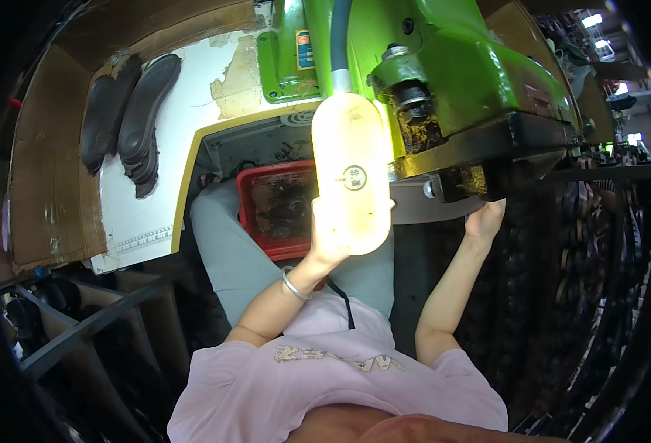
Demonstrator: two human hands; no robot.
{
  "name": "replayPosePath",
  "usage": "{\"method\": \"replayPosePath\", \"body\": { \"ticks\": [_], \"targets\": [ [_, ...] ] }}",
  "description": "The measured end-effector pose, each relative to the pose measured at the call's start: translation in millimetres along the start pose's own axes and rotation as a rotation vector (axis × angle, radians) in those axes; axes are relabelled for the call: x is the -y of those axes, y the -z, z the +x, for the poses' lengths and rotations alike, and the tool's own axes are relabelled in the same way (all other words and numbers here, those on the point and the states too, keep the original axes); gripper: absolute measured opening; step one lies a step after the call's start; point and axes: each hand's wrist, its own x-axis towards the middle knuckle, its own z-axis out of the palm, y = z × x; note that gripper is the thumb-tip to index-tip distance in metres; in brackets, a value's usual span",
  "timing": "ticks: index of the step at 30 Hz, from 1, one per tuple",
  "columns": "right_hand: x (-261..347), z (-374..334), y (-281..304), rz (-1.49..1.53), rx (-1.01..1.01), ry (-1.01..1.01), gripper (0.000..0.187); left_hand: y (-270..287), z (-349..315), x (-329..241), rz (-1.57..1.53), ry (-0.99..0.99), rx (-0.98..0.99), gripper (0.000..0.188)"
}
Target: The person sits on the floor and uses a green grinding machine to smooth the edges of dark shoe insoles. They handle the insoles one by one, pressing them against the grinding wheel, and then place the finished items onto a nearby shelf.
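Note:
A brown-grey, flat sole-like piece [432, 205] lies under the head of a green machine [473, 81]. Its full outline is hidden by the machine and by a bright oval lamp [353, 140]. At the piece's right end, my right hand [486, 219] is closed on its edge, just below the machine's dark lower part. My left hand [325, 240] is mostly behind the lit lamp, near the left end of the piece. Its fingers are hidden, so its grip does not show.
Dark shoe soles [144, 111] lie stacked on the white table [148, 225] at left, beside a cardboard wall [52, 162]. A red basket [248, 214] with dark scraps is between my knees. Racks [89, 325] stand lower left; dark shelving fills the right.

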Motion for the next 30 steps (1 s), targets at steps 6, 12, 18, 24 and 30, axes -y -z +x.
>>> {"method": "replayPosePath", "body": {
  "ticks": [6, 12, 18, 24, 30],
  "targets": [
    [-4, 22, -28, 0.073, 0.176, -0.062, 0.031, 22, -11, 5, -0.147, -0.011, -0.099, 0.022],
    [-46, 6, -40, 0.089, 0.242, -0.101, 0.031, 59, -15, -27, -0.229, -0.002, -0.184, 0.027],
    [-66, -40, -69, 0.014, 0.225, -0.045, 0.031, 111, -27, -28, -0.21, 0.1, -0.199, 0.028],
    [-75, -60, -92, -0.092, 0.394, -0.095, 0.038, 140, -69, -20, -0.116, 0.219, -0.259, 0.027],
    [-63, -51, -116, -0.23, 0.541, -0.087, 0.026, 105, -132, -1, -0.22, 0.45, -0.102, 0.022]
  ]
}}
